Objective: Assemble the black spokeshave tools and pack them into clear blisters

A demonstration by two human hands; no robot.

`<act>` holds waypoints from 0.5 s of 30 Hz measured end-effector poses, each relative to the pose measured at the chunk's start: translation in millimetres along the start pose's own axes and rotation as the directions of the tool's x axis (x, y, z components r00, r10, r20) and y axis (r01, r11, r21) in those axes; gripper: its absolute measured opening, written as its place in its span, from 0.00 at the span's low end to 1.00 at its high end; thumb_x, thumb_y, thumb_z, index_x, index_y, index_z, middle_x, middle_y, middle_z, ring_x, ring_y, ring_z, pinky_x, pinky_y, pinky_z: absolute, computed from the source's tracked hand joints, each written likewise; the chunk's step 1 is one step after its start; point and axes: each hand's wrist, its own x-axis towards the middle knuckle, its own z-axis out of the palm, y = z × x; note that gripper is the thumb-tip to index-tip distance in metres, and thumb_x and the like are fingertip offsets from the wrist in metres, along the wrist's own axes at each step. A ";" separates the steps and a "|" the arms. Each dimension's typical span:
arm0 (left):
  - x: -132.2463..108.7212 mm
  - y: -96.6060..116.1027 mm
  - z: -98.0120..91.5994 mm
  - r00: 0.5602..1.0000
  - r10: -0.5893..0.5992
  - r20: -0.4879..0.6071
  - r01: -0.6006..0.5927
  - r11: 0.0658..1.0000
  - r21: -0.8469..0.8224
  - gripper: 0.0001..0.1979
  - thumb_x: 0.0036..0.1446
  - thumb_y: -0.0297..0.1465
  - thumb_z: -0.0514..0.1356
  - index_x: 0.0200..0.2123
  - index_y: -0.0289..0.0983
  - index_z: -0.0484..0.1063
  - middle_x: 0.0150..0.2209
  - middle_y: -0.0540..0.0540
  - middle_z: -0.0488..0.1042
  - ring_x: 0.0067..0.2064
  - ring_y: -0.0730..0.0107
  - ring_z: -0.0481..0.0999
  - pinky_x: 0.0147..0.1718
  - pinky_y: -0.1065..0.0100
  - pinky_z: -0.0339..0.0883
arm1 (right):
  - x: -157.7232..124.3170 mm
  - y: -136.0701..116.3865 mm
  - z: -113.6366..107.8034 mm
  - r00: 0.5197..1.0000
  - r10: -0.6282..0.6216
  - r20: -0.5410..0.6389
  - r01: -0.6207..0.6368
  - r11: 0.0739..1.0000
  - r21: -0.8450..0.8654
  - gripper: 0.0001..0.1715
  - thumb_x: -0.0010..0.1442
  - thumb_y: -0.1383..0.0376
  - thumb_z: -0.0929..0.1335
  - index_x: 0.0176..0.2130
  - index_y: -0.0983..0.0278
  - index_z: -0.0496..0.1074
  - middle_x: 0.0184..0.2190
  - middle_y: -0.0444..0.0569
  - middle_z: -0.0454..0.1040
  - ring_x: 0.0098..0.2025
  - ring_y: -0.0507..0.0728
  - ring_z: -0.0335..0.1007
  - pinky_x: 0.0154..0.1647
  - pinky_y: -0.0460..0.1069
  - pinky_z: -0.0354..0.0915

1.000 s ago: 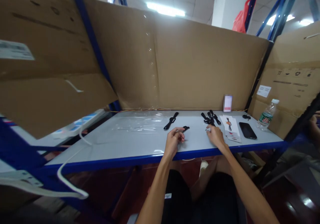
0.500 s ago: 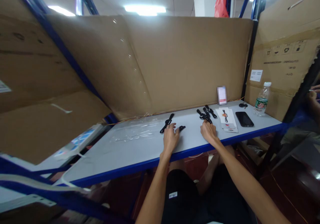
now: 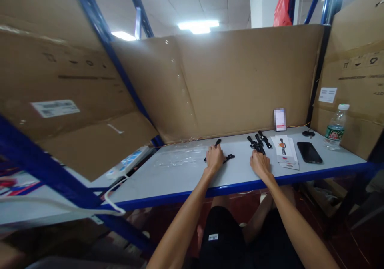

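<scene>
My left hand (image 3: 214,157) lies on a long black watch strap (image 3: 217,142) on the grey shelf top (image 3: 186,177), with its fingers curled down over the strap's middle. A short black strap piece (image 3: 230,156) sits just right of that hand. My right hand (image 3: 260,164) rests knuckles up, its fingers bunched at the near end of a small pile of black straps (image 3: 258,140). What those fingers pinch is hidden.
Printed cards (image 3: 284,152), a black phone (image 3: 309,153), a small black part (image 3: 308,133) and a water bottle (image 3: 335,127) lie to the right. Clear plastic film (image 3: 178,157) is left of my hands. Cardboard sheets (image 3: 240,81) wall the back and sides. A blue rack post (image 3: 54,173) crosses the left.
My left hand has gone forward from the short strap piece onto the long strap. My right hand has stayed by the strap pile. My head has tilted and shifted.
</scene>
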 end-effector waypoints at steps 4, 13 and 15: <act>16.6 -13.1 7.4 0.985 -0.165 -0.049 0.159 0.982 -0.103 0.15 0.63 0.31 0.56 0.47 0.27 0.74 0.49 0.20 0.73 0.58 0.38 0.66 0.55 0.48 0.57 | -1.0 -0.4 -1.9 1.000 -0.002 0.010 0.002 1.000 -0.001 0.16 0.71 0.67 0.61 0.53 0.68 0.72 0.43 0.63 0.79 0.48 0.65 0.78 0.47 0.54 0.66; 33.6 -20.2 18.2 0.959 -0.278 -0.056 0.254 0.930 -0.267 0.14 0.59 0.33 0.61 0.45 0.30 0.72 0.42 0.23 0.76 0.50 0.42 0.76 0.44 0.54 0.64 | -0.2 -0.9 -2.1 1.000 0.022 -0.009 -0.022 1.000 0.018 0.16 0.69 0.70 0.61 0.53 0.68 0.72 0.43 0.62 0.80 0.48 0.65 0.78 0.45 0.53 0.67; 33.3 -21.6 17.1 0.963 -0.267 -0.025 0.252 0.933 -0.257 0.13 0.56 0.34 0.63 0.43 0.33 0.74 0.39 0.27 0.78 0.49 0.43 0.77 0.43 0.56 0.65 | -0.7 -0.9 -1.7 1.000 0.011 -0.008 -0.011 1.000 0.027 0.16 0.69 0.69 0.62 0.52 0.68 0.72 0.44 0.62 0.79 0.48 0.64 0.78 0.46 0.52 0.67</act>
